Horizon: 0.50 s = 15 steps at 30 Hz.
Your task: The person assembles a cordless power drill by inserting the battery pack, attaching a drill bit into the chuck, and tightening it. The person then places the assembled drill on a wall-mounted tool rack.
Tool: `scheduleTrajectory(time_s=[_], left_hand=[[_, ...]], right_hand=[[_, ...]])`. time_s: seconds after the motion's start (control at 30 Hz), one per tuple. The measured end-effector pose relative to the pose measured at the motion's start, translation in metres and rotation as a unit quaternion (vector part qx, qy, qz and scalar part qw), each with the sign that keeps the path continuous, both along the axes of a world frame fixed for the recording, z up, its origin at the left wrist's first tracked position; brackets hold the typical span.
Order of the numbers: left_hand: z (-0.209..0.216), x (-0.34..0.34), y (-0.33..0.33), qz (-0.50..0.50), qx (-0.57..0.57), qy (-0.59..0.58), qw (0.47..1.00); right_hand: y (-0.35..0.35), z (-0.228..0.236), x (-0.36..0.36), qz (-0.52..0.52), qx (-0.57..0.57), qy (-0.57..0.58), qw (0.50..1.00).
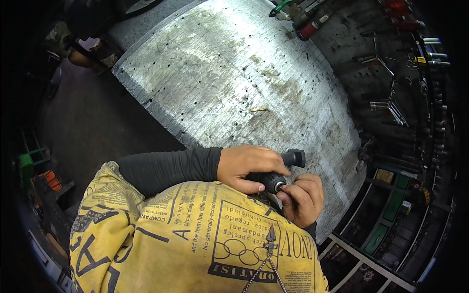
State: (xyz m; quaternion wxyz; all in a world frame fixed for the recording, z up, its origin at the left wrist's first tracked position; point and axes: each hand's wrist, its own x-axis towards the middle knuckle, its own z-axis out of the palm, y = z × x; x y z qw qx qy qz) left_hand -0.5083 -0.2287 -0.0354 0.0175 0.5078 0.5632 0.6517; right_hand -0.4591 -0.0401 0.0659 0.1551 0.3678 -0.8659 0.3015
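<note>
Firmly, left hand (246,167) grips drill (276,176).

Broad bare metal benchtop (220,73) ahead, small yellow screw (258,110) mid-surface, tool rack (405,88) crowding right edge

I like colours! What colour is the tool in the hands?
Black tool, best seen in the head view.

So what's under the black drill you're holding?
Under the black drill lies the scratched metal workbench. The left hand grips its body and the right hand pinches its chuck, hiding the spot beneath.
</note>
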Motion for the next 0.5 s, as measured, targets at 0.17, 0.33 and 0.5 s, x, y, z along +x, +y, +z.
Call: scheduleTrajectory(time_s=[0.17,0.33,0.5], left_hand=[[-0.0008,0.0023,-0.0002,-0.005,-0.034,-0.086,0.996],[0.0022,0.0025,-0.0025,0.011,-0.013,-0.072,0.997],[0.0026,0.0018,-0.0020,0.010,-0.023,-0.063,0.998]], right_hand=[[0.0002,-0.0022,-0.0035,0.003,-0.004,-0.002,1.000],[0.0011,-0.0020,-0.0038,0.004,-0.004,-0.003,1.000],[0.0004,-0.0027,-0.0038,0.001,-0.004,0.002,1.000]])
